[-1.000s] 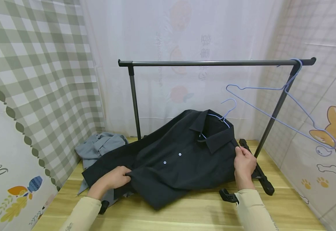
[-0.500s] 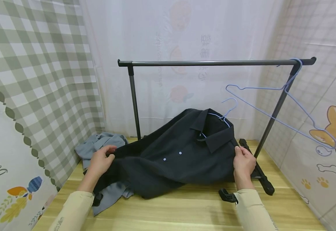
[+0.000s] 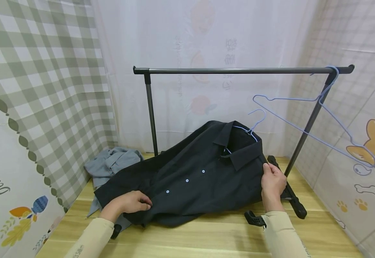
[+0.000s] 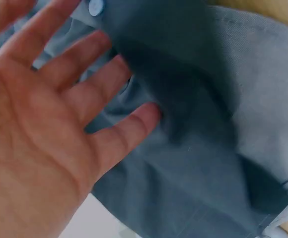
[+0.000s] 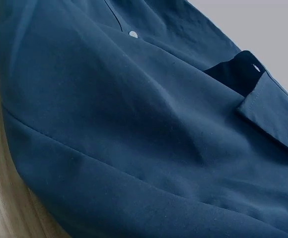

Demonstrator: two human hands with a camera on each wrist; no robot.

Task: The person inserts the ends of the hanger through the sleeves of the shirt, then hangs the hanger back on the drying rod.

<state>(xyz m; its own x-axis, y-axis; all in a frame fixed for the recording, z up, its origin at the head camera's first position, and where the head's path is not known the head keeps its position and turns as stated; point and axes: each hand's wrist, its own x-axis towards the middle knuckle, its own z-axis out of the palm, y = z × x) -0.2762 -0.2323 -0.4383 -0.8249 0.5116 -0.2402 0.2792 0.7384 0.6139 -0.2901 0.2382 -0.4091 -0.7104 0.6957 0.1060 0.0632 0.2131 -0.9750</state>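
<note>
A black button-up shirt lies spread over the table with a blue wire hanger inside its collar, the hook sticking out. At the shirt's lower left, my left hand touches the front panel. In the left wrist view its fingers are spread and nearly straight against the dark cloth; the thumb tip is out of frame. My right hand pinches the shirt's shoulder on the right. The right wrist view shows the shirt and its collar, but not the hand.
Behind the shirt stands a dark metal clothes rack. Another blue hanger hangs from its right end. A grey garment lies crumpled at the left, partly under the shirt. Wooden tabletop shows in front; curtains surround the table.
My left hand went left and up with the shirt's front, then came back right and down. The lower front now lies flatter and shows another button. My right hand stays at the shoulder.
</note>
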